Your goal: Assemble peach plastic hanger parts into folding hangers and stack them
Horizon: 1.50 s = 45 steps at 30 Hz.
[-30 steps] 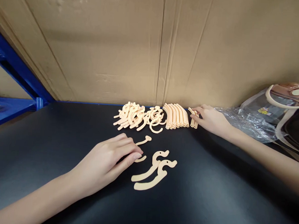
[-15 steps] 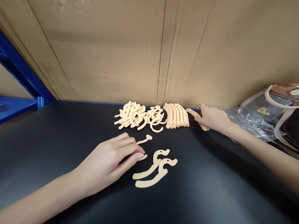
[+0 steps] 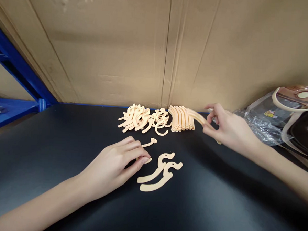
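Observation:
My left hand (image 3: 122, 162) rests on the black table with its fingers curled and pinched on a small curved cream piece (image 3: 149, 160), mostly hidden beneath them. A thin cream piece with a rounded end (image 3: 153, 140) sticks out beyond its knuckles. Just right of it lie two flat, bird-headed cream pieces (image 3: 155, 187), side by side, each with a small hole. My right hand (image 3: 224, 127) pinches a long curved cream strip (image 3: 197, 116) between thumb and fingers, held above the table near the row of curved strips (image 3: 181, 119).
Behind my hands are a heap of cream pieces (image 3: 135, 118) and a smaller pile of hook-shaped ones (image 3: 161, 121). Cardboard (image 3: 116, 51) walls the back. Clear plastic wrap (image 3: 268, 130) and a lidded bottle (image 3: 296, 99) are at right; a blue frame (image 3: 42, 85) at left.
My right hand has lifted the curved strip off the table, drawing slightly back and to the right. My left hand has hardly moved.

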Available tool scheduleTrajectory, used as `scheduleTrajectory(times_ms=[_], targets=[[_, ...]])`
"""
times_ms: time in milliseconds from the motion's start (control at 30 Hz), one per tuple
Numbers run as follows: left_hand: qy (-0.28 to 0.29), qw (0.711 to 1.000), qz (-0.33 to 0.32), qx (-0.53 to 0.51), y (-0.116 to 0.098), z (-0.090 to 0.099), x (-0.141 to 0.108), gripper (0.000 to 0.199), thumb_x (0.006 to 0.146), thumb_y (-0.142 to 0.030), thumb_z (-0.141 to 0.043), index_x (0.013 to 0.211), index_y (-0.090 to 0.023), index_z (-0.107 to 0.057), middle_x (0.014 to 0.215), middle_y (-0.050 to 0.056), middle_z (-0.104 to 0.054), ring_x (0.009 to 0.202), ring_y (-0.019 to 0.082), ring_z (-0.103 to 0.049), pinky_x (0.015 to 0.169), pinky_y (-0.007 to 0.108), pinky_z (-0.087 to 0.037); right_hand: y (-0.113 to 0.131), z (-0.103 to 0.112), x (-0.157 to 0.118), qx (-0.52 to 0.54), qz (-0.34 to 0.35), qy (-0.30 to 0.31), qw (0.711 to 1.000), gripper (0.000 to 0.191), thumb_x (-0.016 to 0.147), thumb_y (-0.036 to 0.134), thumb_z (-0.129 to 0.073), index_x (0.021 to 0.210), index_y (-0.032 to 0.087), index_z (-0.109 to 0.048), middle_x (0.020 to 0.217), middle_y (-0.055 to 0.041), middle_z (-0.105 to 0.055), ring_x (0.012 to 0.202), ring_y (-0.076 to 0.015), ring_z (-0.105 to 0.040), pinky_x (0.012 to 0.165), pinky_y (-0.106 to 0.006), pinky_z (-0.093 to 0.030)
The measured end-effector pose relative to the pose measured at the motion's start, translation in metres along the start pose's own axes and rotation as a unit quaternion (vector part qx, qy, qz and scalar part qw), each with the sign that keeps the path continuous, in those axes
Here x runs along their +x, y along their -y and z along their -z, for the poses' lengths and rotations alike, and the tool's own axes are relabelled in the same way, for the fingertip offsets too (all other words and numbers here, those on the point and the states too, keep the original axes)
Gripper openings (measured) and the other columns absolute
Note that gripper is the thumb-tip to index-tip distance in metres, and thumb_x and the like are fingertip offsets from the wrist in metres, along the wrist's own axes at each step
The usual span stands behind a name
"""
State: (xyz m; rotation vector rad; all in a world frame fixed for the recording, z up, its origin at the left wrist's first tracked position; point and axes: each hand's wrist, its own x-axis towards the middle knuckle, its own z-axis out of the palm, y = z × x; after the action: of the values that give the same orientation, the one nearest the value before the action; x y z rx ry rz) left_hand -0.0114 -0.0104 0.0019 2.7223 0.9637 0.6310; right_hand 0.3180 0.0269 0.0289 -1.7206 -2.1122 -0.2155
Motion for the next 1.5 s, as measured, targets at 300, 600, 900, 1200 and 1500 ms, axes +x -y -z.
scheduleTrajectory(times_ms=[300, 600, 900, 1200, 1500], targets=[[-0.014, 1.0, -0.008, 0.024, -0.004, -0.001, 0.0, 0.02, 0.098, -0.029, -0.05, 0.11, -0.023, -0.065, 0.105, 0.003, -0.065, 0.094, 0.018, -0.056, 0.08, 0.03, -0.047, 0.026, -0.019, -0.038, 0.036, 0.173, 0.039, 0.983, 0.043, 0.079, 0.021, -0.054, 0.121, 0.018, -0.049, 0.087, -0.0016, -0.065, 0.069, -0.0171, -0.061, 0.061, -0.029, -0.048], [0.083, 0.994, -0.061, 0.035, -0.006, -0.008, 0.0, 0.042, 0.095, -0.04, -0.056, 0.137, -0.032, -0.053, 0.142, 0.003, -0.057, 0.136, 0.026, -0.044, 0.112, 0.047, -0.035, 0.027, -0.027, -0.038, 0.046, 0.208, 0.029, 0.977, 0.038, 0.082, 0.02, -0.054, 0.12, 0.017, -0.05, 0.09, -0.0045, -0.066, 0.072, -0.0189, -0.062, 0.065, -0.033, -0.052], [0.046, 0.992, -0.12, 0.001, -0.01, -0.002, 0.002, 0.028, 0.098, -0.029, -0.052, 0.125, -0.025, -0.062, 0.118, 0.003, -0.072, 0.121, 0.02, -0.057, 0.109, 0.037, -0.035, 0.026, -0.033, -0.041, 0.068, 0.252, 0.009, 0.965, 0.026, 0.089, 0.023, -0.056, 0.114, 0.019, -0.051, 0.101, -0.0078, -0.07, 0.086, -0.0223, -0.066, 0.073, -0.037, -0.055], [-0.046, 0.977, 0.014, 0.206, -0.005, 0.0, 0.003, 0.032, 0.093, -0.043, -0.057, 0.108, -0.015, -0.065, 0.091, 0.007, -0.066, 0.081, 0.024, -0.061, 0.071, 0.036, -0.045, 0.03, -0.039, -0.045, 0.109, 0.259, 0.023, 0.96, 0.023, 0.094, 0.029, -0.055, 0.115, 0.018, -0.052, 0.1, -0.0076, -0.069, 0.084, -0.0201, -0.066, 0.072, -0.035, -0.054], [-0.008, 0.972, 0.067, 0.226, -0.004, -0.003, 0.004, 0.033, 0.09, -0.048, -0.052, 0.089, -0.016, -0.061, 0.08, 0.006, -0.063, 0.072, 0.024, -0.063, 0.064, 0.036, -0.047, 0.028, -0.038, -0.045, 0.138, 0.246, 0.032, 0.959, 0.027, 0.097, 0.038, -0.052, 0.114, 0.017, -0.055, 0.102, -0.008, -0.068, 0.086, -0.019, -0.065, 0.076, -0.035, -0.053]])
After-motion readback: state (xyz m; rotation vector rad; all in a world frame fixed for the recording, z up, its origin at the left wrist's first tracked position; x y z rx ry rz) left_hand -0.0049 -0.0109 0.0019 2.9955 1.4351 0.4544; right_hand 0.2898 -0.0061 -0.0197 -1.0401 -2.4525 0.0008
